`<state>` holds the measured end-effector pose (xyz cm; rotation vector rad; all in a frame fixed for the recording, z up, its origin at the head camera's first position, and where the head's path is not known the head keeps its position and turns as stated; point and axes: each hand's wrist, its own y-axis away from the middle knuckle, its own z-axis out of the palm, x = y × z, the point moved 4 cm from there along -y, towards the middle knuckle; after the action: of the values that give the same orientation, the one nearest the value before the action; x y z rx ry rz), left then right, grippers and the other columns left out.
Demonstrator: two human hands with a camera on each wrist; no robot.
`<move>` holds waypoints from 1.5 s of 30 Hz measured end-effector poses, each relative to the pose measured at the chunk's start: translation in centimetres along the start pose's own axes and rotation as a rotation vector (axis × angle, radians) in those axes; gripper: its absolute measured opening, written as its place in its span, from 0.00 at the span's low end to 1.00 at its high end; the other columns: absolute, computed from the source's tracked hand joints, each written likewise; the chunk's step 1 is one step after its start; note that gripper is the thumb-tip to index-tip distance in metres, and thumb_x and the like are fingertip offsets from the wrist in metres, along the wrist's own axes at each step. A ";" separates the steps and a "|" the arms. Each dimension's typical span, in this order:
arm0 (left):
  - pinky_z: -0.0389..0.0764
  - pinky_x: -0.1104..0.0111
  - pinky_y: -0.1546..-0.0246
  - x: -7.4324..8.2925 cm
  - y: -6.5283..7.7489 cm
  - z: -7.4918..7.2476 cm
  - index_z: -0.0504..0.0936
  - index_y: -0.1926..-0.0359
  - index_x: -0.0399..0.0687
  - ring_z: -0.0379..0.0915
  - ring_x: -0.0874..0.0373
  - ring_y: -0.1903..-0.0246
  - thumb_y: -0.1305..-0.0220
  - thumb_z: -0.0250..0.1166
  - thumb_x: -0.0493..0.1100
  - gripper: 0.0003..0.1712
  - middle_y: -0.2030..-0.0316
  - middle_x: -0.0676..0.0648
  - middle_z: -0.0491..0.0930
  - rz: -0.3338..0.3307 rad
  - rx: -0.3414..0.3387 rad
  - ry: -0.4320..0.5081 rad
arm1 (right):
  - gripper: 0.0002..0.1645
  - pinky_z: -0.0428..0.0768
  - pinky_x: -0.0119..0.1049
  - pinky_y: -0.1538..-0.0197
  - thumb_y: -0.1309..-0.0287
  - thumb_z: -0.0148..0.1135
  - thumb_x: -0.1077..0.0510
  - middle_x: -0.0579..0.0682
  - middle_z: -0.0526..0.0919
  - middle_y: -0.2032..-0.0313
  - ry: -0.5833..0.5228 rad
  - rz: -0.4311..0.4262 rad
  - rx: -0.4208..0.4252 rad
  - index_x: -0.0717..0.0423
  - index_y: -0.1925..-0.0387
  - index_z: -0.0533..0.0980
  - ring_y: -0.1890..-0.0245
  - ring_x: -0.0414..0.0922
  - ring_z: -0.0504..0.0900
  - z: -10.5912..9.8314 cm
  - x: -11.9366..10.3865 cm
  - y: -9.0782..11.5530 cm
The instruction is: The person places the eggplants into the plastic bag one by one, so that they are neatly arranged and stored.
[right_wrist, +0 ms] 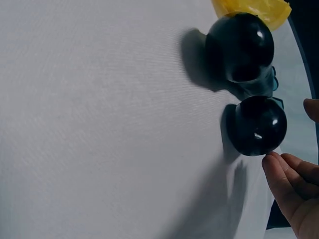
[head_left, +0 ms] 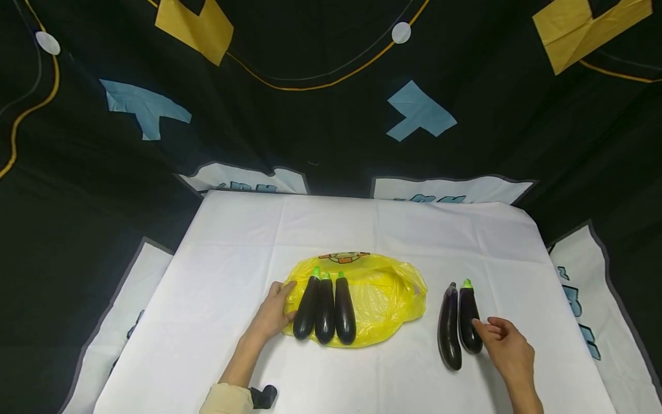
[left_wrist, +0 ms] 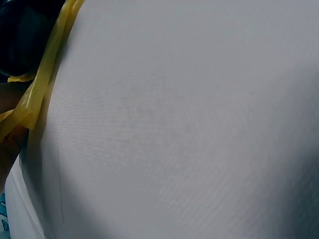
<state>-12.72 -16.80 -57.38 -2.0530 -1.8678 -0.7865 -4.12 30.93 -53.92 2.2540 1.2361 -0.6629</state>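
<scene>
My left hand (head_left: 272,313) pinches the left edge of a yellow plastic bag (head_left: 383,299) that lies flat; the left wrist view shows its film (left_wrist: 42,74) between thumb and finger. Three dark purple eggplants (head_left: 324,313) lie side by side on the bag's left half, green stems pointing away. To the right of the bag, two more lie on the cloth: a longer eggplant (head_left: 449,330) and a shorter, green-stemmed eggplant (head_left: 469,316). My right hand (head_left: 509,348) is beside the shorter one, its fingertips (right_wrist: 271,162) at that eggplant's rounded end, thumb apart, gripping nothing.
A white cloth (head_left: 414,379) covers the table. Behind it hangs a dark curtain (head_left: 310,138) with yellow and blue patches. A small black object (head_left: 265,397) shows at my left wrist, next to a pale sleeve (head_left: 226,401).
</scene>
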 end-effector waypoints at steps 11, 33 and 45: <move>0.74 0.61 0.53 0.0 0.1 0.0 0.66 0.34 0.41 0.66 0.52 0.59 0.51 0.73 0.34 0.43 0.53 0.45 0.64 0.019 0.010 0.003 | 0.42 0.73 0.41 0.64 0.46 0.57 0.30 0.55 0.83 0.62 0.037 0.008 -0.089 0.64 0.51 0.75 0.63 0.52 0.80 1.0 0.4 0.1; 0.74 0.59 0.49 0.1 0.2 -0.1 0.66 0.34 0.41 0.68 0.53 0.57 0.50 0.73 0.36 0.42 0.52 0.45 0.64 0.020 0.013 -0.013 | 0.39 0.72 0.39 0.67 0.46 0.59 0.32 0.52 0.82 0.69 0.062 -0.013 -0.090 0.66 0.55 0.77 0.67 0.49 0.79 1.6 0.5 0.0; 0.74 0.59 0.49 0.3 0.3 -0.1 0.66 0.34 0.41 0.67 0.53 0.58 0.50 0.72 0.35 0.42 0.53 0.45 0.65 0.014 0.012 -0.005 | 0.41 0.71 0.41 0.65 0.46 0.59 0.31 0.54 0.82 0.66 0.058 0.002 -0.103 0.66 0.54 0.76 0.63 0.53 0.79 1.7 0.9 -0.1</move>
<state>-12.49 -16.66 -57.10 -2.0610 -1.8540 -0.7652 -4.11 30.47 -55.77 2.2032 1.2654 -0.5241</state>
